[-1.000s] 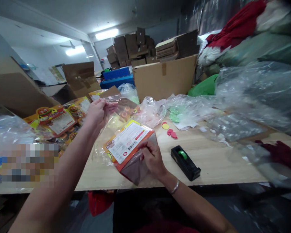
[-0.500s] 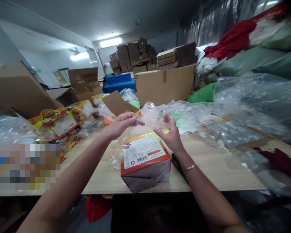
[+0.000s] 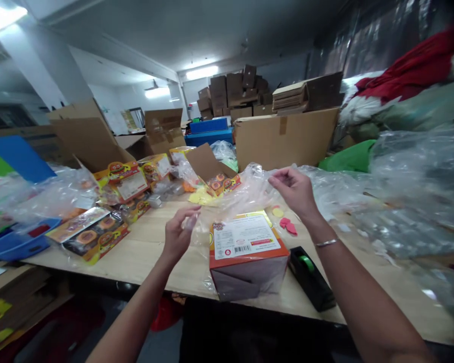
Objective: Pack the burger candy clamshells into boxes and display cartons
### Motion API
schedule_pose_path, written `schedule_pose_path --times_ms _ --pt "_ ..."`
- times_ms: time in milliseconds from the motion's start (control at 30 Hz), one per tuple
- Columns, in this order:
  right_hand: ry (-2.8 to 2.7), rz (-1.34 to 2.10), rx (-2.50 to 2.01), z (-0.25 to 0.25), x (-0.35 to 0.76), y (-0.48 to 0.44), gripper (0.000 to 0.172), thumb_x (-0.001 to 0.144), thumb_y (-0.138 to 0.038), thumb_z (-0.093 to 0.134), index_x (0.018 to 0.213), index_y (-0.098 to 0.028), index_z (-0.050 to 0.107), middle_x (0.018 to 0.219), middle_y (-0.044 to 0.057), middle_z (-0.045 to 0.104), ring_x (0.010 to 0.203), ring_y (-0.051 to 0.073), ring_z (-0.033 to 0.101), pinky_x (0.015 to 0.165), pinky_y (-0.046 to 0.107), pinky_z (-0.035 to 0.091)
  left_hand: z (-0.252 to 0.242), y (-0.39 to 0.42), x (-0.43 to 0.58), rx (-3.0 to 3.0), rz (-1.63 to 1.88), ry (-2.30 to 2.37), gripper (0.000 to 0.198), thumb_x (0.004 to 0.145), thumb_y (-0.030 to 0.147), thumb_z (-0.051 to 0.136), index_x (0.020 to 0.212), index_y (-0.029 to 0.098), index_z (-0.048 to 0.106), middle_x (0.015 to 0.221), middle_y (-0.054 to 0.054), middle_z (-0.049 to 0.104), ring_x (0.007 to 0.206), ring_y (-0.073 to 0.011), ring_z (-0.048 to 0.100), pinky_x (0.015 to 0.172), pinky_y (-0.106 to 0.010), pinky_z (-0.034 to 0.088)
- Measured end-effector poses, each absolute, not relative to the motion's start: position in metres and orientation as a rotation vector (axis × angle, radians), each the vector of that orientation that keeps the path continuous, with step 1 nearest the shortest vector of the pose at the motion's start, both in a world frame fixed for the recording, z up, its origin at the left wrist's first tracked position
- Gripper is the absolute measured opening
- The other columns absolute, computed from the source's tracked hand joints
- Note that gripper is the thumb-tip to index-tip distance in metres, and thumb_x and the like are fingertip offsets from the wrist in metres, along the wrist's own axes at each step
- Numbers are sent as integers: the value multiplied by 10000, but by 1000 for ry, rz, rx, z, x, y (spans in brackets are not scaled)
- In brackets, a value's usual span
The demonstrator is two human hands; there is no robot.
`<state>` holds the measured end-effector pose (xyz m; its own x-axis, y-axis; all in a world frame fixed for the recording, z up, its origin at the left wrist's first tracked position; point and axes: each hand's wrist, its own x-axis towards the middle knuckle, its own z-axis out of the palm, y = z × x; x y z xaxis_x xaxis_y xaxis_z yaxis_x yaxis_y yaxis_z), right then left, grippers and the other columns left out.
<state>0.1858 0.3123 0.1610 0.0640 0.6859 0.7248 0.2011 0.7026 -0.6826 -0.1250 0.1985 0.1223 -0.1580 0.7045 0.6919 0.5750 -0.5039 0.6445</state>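
Note:
A printed orange and yellow box (image 3: pixel 251 254) stands near the table's front edge, a white barcode label on its upper face. Clear plastic bag film (image 3: pixel 247 194) surrounds it and rises loosely behind. My left hand (image 3: pixel 178 234) is left of the box, fingers curled in a pinch on a fold of this film. Beyond the box's far right corner, my right hand (image 3: pixel 293 194) is raised, thumb and fingertips closed at the film's other side. Beneath my right forearm lies a black tape dispenser (image 3: pixel 310 280) with a green roll. Pink pieces (image 3: pixel 288 227) rest beside the box.
Packaged toy boxes (image 3: pixel 94 234) in clear wrap lie to the left, near a blue basket (image 3: pixel 41 242). An open printed carton (image 3: pixel 215 174) sits behind the film. A large cardboard box (image 3: pixel 287 141) stands at the back. Crumpled plastic (image 3: pixel 393 227) covers the right side.
My hands have moved apart, the left one down and toward me, the right one farther from the box. The view has turned left, revealing the tape dispenser and pink pieces.

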Motion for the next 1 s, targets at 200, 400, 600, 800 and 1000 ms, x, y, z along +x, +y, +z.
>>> schedule_pose_path --times_ms 200,400,600,800,1000 --pt "-1374 -356 -785 189 165 273 121 847 -200 610 959 -170 644 928 79 623 823 199 577 770 367 478 179 220 -115 1306 1899 1195 394 745 510 704 887 143 679 769 -89 753 636 -178 687 566 -240 390" --pt "-1926 -521 -360 197 59 226 164 920 -147 555 945 -204 707 1220 92 650 1168 253 533 995 419 416 182 215 -107 1356 1884 1156 276 741 403 720 837 145 711 771 -50 743 704 -160 662 675 -250 441" --pt "-2037 -315 -319 198 22 272 167 957 -241 575 1022 -214 726 1060 53 733 1012 209 616 930 403 394 184 198 -112 1482 1787 1060 225 772 369 683 813 149 703 823 -45 712 787 -183 630 799 -304 488" --pt "-2039 -492 -162 195 20 264 253 980 -177 477 858 -183 699 850 31 722 805 159 619 1002 393 323 180 189 -122 1819 1713 1273 213 826 341 615 741 150 658 731 -27 657 720 -161 582 702 -263 448" --pt "-1852 -176 -437 214 32 282 249 944 -242 469 770 -184 638 756 41 665 738 178 591 1017 488 349 186 207 -117 1754 1763 1324 216 798 354 613 739 154 670 689 -50 709 669 -180 649 689 -286 488"
